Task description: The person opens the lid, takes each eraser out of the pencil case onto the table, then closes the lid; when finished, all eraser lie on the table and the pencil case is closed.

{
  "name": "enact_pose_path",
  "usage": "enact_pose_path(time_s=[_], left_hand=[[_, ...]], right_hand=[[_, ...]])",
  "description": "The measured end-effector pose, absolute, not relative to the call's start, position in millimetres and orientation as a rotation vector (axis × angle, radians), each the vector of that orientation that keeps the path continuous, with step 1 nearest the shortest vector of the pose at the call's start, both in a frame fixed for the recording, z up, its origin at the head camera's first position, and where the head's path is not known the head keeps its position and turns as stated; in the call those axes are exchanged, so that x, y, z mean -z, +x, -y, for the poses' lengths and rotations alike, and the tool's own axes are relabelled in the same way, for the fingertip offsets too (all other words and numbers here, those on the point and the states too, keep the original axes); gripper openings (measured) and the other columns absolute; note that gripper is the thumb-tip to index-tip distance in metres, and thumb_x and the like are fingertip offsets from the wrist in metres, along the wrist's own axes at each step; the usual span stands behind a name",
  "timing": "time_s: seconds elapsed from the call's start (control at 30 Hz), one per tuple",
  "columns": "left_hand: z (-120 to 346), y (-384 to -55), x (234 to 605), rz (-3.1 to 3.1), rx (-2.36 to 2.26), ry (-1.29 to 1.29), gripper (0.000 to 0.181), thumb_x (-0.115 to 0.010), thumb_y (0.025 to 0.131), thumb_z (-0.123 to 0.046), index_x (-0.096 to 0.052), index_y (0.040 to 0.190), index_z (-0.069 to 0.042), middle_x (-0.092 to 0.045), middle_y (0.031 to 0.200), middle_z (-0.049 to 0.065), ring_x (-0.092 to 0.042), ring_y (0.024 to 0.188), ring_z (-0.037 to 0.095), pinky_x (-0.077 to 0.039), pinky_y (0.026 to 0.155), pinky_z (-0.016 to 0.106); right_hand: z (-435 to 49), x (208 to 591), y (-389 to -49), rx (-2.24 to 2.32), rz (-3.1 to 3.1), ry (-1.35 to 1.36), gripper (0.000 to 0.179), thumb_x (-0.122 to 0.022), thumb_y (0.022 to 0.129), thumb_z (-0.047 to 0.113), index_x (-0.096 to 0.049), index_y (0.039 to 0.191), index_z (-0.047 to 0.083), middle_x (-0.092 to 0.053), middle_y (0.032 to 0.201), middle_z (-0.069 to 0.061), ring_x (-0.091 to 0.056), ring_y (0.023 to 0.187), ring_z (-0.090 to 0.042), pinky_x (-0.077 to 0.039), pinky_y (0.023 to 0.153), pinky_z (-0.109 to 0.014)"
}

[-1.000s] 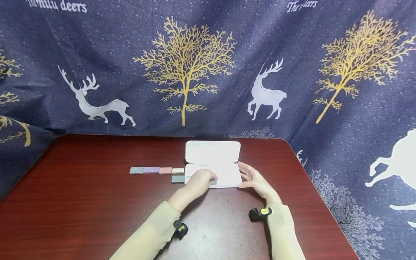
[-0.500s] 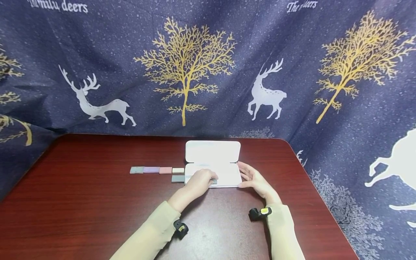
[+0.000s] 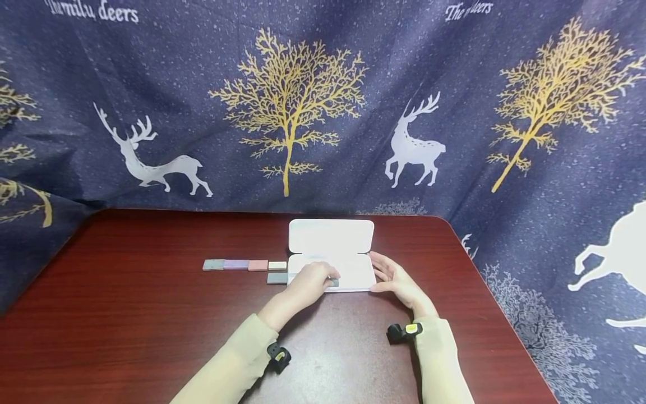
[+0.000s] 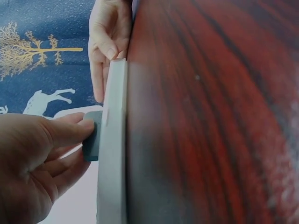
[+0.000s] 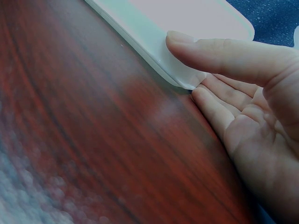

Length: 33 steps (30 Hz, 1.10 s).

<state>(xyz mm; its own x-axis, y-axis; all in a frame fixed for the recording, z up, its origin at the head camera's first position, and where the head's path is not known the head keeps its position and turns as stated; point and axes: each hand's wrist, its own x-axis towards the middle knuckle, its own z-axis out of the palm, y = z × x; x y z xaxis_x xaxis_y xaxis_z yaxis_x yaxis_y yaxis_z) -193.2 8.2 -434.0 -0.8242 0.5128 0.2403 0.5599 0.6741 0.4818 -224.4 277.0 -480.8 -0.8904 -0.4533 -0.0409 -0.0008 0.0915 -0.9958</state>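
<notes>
A white hinged case stands with its lid raised at the back. Over its left half is my left hand, pinching a small flat grey-green block between thumb and fingers. The block is at the inner side of the case's front wall; its lower part is hidden in the left wrist view. My right hand holds the case's right end, thumb at the front corner and the other fingers along the side.
Left of the case lie a grey-green block, a purple block, a pink block and a pale cream block in a row. A dark grey-green block lies in front. Behind the red-brown table hangs a patterned cloth.
Almost nothing differs; the left hand stays over the case with the block and shifts very slightly. The right hand keeps its place at the case's end.
</notes>
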Motion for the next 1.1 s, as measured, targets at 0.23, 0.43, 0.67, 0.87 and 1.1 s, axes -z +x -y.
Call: enact_pose_path(time_s=[0.23, 0.43, 0.67, 0.87, 1.1], left_hand=[[4.4, -192.4, 428.4, 2.698, 0.907, -0.930, 0.017, -0.070, 0.086, -0.008, -0.075, 0.103, -0.006, -0.075, 0.102, 0.007, -0.070, 0.099, 0.020, -0.057, 0.089, 0.033], [26.0, -195.5, 422.5, 2.727, 0.937, -0.847, 0.017, -0.073, 0.085, -0.008, -0.076, 0.101, -0.006, -0.075, 0.099, 0.006, -0.071, 0.092, 0.018, -0.058, 0.083, 0.033], [58.6, -202.6, 417.2, 2.814, 0.895, -0.727, 0.015, -0.075, 0.082, -0.008, -0.078, 0.096, -0.007, -0.076, 0.094, 0.004, -0.070, 0.085, 0.017, -0.057, 0.075, 0.034], [87.3, -206.9, 414.5, 2.876, 0.937, -0.685, 0.016, -0.074, 0.083, -0.007, -0.077, 0.098, -0.004, -0.076, 0.095, 0.009, -0.071, 0.094, 0.025, -0.058, 0.081, 0.039], [115.4, -211.5, 419.0, 2.916, 0.958, -0.668, 0.015, -0.073, 0.083, -0.007, -0.077, 0.097, -0.003, -0.076, 0.095, 0.008, -0.070, 0.099, 0.028, -0.057, 0.085, 0.041]], right_hand=[[-276.9, 482.2, -224.0, 1.881, -2.024, -0.465, 0.091, -0.068, 0.076, -0.013, -0.017, 0.151, -0.009, -0.018, 0.157, -0.032, -0.022, 0.143, -0.047, -0.045, 0.101, -0.015], [-276.7, 482.8, -223.8, 1.887, -2.020, -0.479, 0.091, -0.069, 0.076, -0.013, -0.017, 0.151, -0.010, -0.017, 0.157, -0.033, -0.022, 0.142, -0.047, -0.045, 0.101, -0.016], [-278.3, 483.0, -222.8, 1.889, -2.018, -0.488, 0.092, -0.069, 0.075, -0.012, -0.017, 0.151, -0.010, -0.017, 0.157, -0.033, -0.038, 0.139, -0.026, -0.044, 0.102, -0.015], [-278.9, 483.2, -222.8, 1.900, -2.010, -0.514, 0.091, -0.068, 0.075, -0.014, -0.015, 0.150, -0.013, -0.015, 0.155, -0.036, -0.047, 0.124, 0.000, -0.045, 0.102, -0.015], [-277.6, 481.6, -223.3, 1.887, -2.024, -0.515, 0.090, -0.068, 0.076, -0.013, -0.016, 0.149, -0.013, -0.016, 0.155, -0.037, -0.038, 0.139, -0.026, -0.045, 0.102, -0.016]])
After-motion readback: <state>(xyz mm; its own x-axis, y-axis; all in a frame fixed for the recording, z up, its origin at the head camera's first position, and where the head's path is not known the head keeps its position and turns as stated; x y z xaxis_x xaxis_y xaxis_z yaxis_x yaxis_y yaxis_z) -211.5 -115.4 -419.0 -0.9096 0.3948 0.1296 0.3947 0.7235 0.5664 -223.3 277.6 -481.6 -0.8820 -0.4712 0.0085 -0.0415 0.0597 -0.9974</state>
